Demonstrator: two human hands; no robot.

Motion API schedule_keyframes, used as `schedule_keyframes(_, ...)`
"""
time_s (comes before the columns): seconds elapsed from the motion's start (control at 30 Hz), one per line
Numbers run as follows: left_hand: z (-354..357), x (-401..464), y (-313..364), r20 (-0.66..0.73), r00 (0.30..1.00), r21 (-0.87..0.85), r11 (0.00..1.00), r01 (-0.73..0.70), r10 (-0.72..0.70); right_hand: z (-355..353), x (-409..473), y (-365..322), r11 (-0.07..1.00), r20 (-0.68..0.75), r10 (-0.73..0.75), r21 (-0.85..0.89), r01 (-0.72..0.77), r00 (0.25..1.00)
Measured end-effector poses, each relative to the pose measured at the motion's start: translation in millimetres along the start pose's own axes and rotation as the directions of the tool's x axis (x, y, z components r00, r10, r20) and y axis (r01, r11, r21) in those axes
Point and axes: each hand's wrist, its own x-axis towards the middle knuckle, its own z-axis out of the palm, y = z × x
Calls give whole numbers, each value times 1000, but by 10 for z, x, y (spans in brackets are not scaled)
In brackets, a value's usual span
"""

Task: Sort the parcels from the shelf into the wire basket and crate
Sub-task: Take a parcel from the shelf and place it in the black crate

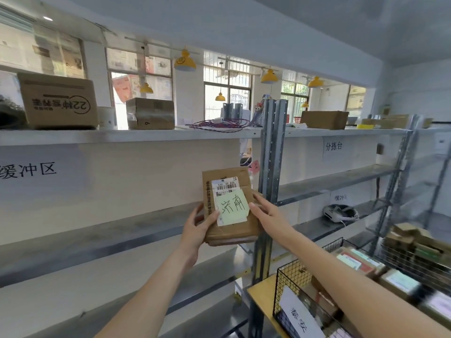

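Both hands, left [199,224] and right [264,212], grip a parcel [229,206] before the shelf [122,230]; post [269,167] just right, wire basket [305,284] below.

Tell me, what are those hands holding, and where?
A flat brown cardboard parcel: the left hand grips its left edge, the right hand its right edge.

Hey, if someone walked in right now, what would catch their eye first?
Centre frame, both hands, left hand and right hand, hold up a flat brown cardboard parcel bearing a pale green handwritten note. At lower right stands a black wire basket with a white paper label. Yellow pendant lamps hang above.
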Motion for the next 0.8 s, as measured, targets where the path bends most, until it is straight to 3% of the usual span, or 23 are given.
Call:
schedule_keyframes(0.27, 998, 307, -460, 196, 977, 118, 991, 66, -88, -893, -400, 452, 989, -154, 136, -37, -143, 979)
schedule_keyframes(0.5, 2501, 121, -1152, 402, 891, 225, 966, 128, -212, -2089, -1217, 1149, 959, -413, 239, -42, -280, 879)
schedule_keyframes(0.8, 4472, -679, -2152, 616, 657, 415, 888, 198, -434, -3609, -2665, 2205, 854, -581, 446, 47, -519, 681)
